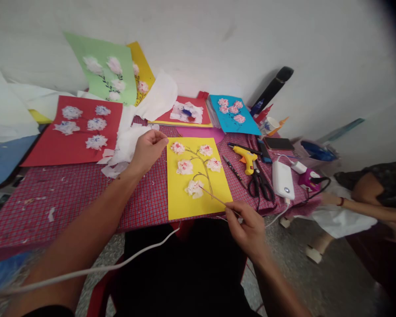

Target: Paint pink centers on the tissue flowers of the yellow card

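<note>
My left hand (148, 152) hangs above the checked cloth at the top left corner of a yellow card (214, 202), its fingers curled together with nothing visible in them. My right hand (247, 229) is at the card's near right corner, pinching a thin stick (218, 200). The stick's tip reaches a white tissue flower (194, 188) on the card. Several pink-flecked tissue flowers sit along a drawn brown branch (201, 160). Torn white tissue (125, 145) lies just beyond my left hand.
A yellow glue gun (247, 158), black-handled scissors (260, 185) and a white power bank (283, 179) lie to the right on the checked tablecloth (62, 207). Finished flower cards lie at the back. A white cable (95, 264) crosses my left forearm. A co-worker's arm (366, 209) reaches in at right.
</note>
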`<state>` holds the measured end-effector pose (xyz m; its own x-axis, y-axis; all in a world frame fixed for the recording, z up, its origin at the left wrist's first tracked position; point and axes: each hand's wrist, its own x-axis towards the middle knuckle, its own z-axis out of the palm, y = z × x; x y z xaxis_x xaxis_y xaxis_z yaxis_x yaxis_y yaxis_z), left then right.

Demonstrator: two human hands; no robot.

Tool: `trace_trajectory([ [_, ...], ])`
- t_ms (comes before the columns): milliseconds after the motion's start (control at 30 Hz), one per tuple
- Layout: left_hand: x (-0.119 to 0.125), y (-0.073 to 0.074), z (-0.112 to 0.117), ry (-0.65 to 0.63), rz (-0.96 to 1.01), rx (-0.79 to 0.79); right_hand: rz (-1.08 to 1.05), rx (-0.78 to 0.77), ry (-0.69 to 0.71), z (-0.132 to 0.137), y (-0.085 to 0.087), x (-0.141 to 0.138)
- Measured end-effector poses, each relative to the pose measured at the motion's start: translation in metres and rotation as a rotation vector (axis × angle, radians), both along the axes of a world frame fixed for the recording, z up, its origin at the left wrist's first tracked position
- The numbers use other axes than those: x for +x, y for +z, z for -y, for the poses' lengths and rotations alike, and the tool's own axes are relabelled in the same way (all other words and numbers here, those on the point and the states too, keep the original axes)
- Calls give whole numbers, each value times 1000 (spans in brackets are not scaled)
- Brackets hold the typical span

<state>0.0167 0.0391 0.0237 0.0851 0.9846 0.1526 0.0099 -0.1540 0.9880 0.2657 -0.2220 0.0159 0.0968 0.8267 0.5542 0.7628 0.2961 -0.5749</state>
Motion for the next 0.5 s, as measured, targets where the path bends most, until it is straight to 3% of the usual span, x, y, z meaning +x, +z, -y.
trace_trajectory([
  [500, 0, 0, 0, -1, -25, -10, 4, -13, 25, 3, 6, 1],
])
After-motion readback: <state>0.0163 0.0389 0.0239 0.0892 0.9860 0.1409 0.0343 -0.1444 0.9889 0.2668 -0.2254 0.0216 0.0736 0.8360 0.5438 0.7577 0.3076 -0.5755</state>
